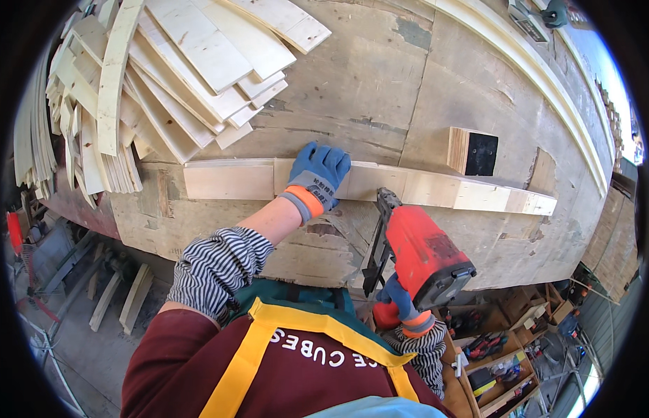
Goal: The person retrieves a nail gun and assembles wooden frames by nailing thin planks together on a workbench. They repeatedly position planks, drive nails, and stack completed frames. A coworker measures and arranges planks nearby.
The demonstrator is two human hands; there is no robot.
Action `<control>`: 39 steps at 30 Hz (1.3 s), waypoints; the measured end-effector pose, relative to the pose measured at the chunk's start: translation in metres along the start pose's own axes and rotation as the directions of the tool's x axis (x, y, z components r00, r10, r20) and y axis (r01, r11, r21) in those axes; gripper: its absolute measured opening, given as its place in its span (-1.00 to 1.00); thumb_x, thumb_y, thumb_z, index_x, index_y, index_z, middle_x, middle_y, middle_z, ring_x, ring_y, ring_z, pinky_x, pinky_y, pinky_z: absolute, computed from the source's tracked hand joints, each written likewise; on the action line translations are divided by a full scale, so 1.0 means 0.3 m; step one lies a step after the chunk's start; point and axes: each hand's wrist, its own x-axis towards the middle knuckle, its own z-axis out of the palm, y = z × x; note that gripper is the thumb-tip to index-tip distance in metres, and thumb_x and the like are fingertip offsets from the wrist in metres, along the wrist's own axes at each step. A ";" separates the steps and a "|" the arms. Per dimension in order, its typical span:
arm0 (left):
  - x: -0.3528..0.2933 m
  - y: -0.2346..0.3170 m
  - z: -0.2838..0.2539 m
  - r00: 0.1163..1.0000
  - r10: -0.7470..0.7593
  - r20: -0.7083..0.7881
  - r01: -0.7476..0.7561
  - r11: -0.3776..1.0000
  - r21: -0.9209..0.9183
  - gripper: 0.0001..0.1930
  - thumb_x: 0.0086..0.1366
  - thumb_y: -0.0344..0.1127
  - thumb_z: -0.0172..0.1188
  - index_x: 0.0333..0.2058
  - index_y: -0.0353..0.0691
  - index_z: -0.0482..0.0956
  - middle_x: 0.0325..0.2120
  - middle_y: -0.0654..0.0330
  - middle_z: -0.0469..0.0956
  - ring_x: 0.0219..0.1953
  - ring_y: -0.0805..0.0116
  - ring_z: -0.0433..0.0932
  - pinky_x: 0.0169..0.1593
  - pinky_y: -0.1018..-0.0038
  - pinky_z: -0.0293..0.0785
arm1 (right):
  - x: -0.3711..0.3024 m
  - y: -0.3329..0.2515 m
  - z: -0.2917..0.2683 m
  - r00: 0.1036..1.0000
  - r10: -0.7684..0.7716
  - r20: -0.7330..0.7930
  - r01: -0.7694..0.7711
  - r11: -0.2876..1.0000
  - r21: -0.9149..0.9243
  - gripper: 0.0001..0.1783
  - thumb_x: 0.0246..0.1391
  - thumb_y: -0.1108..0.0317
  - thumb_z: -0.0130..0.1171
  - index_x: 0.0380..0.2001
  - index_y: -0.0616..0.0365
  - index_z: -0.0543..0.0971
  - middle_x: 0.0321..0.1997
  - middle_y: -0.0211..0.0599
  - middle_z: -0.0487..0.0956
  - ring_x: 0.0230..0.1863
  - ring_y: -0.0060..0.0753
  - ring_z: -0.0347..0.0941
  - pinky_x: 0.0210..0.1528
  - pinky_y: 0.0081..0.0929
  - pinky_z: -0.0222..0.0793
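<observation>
A long pale wooden board, made up of joined pieces, stretches left to right across the plywood worktable. My left hand, in a blue-grey work glove, grips the middle of the board with its fingers bent over the far edge. In my right hand, also gloved, is a red and black nail gun, held by its handle. The gun's nose sits at the board's near edge, just right of my left hand; whether it touches the wood I cannot tell. My right fingers are partly hidden behind the gun.
A fanned heap of wooden slats covers the table's far left. Beyond the board stands a small wood block with a black face. Long curved strips line the far right. A wooden tool box is below the table, lower right.
</observation>
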 end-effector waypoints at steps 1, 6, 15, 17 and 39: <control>0.002 -0.001 -0.001 1.000 0.004 0.003 -0.004 1.000 -0.009 -0.14 -0.09 0.10 0.36 0.19 -0.10 0.31 0.09 0.17 0.31 0.19 0.20 0.24 0.35 0.13 -0.01 | -0.002 -0.008 -0.027 0.994 0.040 0.100 -0.040 0.999 -0.003 -0.61 0.07 0.51 0.06 0.02 0.21 0.38 -0.54 -0.42 0.40 -0.55 -0.46 0.36 -0.42 -0.45 0.38; -0.013 -0.013 -0.005 1.000 0.018 -0.010 -0.018 0.999 -0.034 -0.11 -0.11 0.13 0.38 0.20 -0.10 0.30 0.12 0.17 0.31 0.20 0.20 0.25 0.35 0.14 0.01 | 0.008 0.119 -0.073 0.973 -0.034 0.228 0.136 0.884 -0.447 -0.57 0.22 0.39 -0.04 0.16 0.15 0.33 -0.11 -0.28 0.48 -0.07 -0.37 0.40 -0.03 -0.39 0.37; -0.019 -0.008 0.006 0.998 0.015 -0.060 -0.019 0.998 -0.068 -0.19 -0.09 0.14 0.36 0.15 -0.07 0.37 0.07 0.20 0.37 0.15 0.21 0.31 0.28 0.21 0.15 | -0.029 0.356 -0.024 0.964 -0.115 0.238 0.250 0.687 -0.682 -0.52 0.21 0.32 -0.04 0.19 0.14 0.38 0.19 -0.17 0.43 0.14 -0.19 0.38 0.19 -0.32 0.33; -0.015 -0.018 0.022 0.995 0.009 -0.099 -0.014 0.999 -0.050 -0.24 -0.08 0.12 0.34 0.10 -0.06 0.40 0.03 0.22 0.38 0.10 0.23 0.33 0.21 0.25 0.21 | -0.058 0.507 -0.058 0.960 -0.037 0.277 0.237 0.634 -0.736 -0.50 0.20 0.32 -0.03 0.21 0.13 0.37 0.21 -0.17 0.42 0.16 -0.17 0.36 0.21 -0.31 0.31; -0.008 0.002 0.003 0.997 -0.025 -0.074 0.028 0.999 0.043 -0.23 -0.05 0.18 0.34 0.12 0.03 0.34 0.02 0.27 0.37 0.14 0.31 0.32 0.25 0.34 0.14 | 0.011 0.089 0.091 0.990 -0.036 0.135 0.015 0.988 0.154 -0.83 0.16 0.37 0.13 -0.27 0.26 0.46 -0.59 -0.33 0.48 -0.58 -0.46 0.41 -0.51 -0.47 0.34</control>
